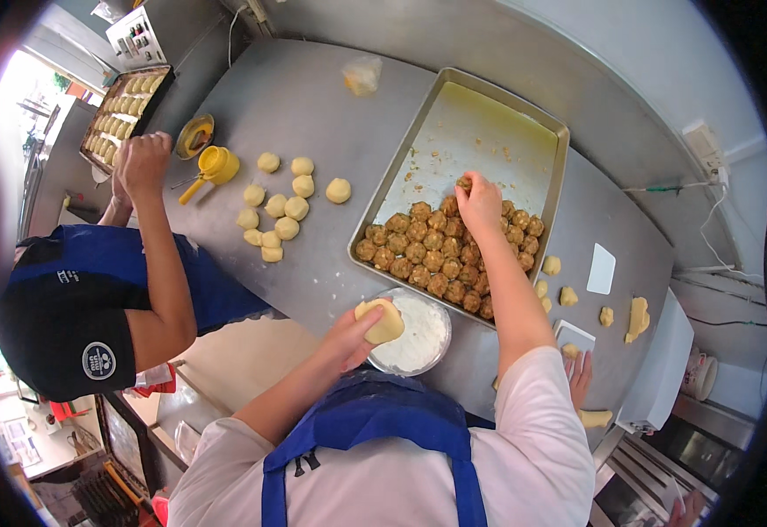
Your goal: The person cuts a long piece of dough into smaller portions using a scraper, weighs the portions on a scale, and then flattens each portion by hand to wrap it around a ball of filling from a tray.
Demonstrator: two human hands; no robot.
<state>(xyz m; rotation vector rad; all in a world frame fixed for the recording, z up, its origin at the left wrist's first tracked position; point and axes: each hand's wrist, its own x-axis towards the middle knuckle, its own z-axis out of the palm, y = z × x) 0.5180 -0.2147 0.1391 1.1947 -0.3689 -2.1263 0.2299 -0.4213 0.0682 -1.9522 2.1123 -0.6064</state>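
Observation:
A flattened round of pale yellow dough (381, 321) rests in my left hand (348, 339), held just left of a metal bowl of white flour (417, 334). My right hand (479, 204) reaches over the large metal tray (443, 97) and pinches a brown filling ball (464, 183) between its fingertips. Below that hand, rows of similar brown filling balls (418, 255) fill the near half of the tray. Its far half shows a bare, oily surface with a few crumbs. My right forearm covers some of the balls at the tray's right side.
Smooth dough balls (295, 208) sit at the left beside a yellow cup (218, 164) and a small bowl (195, 136). A co-worker in a blue apron (111, 255) stands left. Another person's hand (581, 379) is near a scale (574, 337) and dough pieces (568, 296) at right.

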